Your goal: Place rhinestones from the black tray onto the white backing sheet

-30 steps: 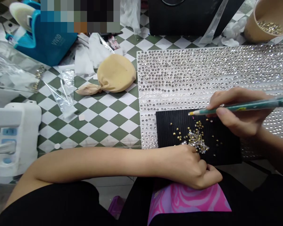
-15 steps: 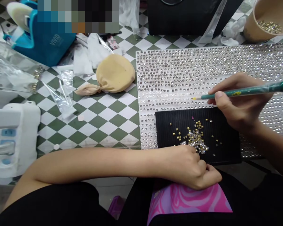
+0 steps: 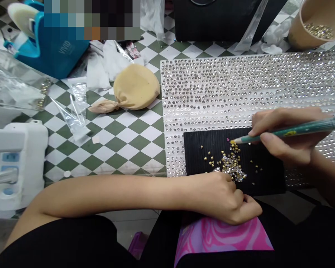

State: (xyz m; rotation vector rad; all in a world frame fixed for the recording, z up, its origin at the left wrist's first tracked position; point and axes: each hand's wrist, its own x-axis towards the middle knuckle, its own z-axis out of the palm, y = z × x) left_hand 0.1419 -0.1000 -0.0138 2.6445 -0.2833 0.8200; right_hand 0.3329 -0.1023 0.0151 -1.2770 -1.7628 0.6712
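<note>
My right hand [image 3: 290, 136] grips a green pencil [image 3: 301, 128] with a pale, yellow-ended tip. That tip is at the upper end of a pile of small rhinestones [image 3: 233, 163], gold and clear, on a black ridged tray [image 3: 268, 169]. Whether a stone sticks to it I cannot tell. My left hand [image 3: 229, 199] is closed in a fist at the tray's near edge, just below the pile; its curled fingers hide anything inside. Under the tray lies a white sheet [image 3: 174, 115] covered with rows of shiny stones.
A tied tan pouch [image 3: 136, 87] lies left of the sheet on the checkered tablecloth [image 3: 123, 141]. A cup with stones [image 3: 301, 29] stands at the back right, near a black box [image 3: 226, 22]. Farther left are a teal tape dispenser [image 3: 61, 52] and a white power strip [image 3: 30, 160].
My right hand has moved down and toward me, taking the pencil tip from above the white sheet to the stones on the tray. My left hand has stayed in place.
</note>
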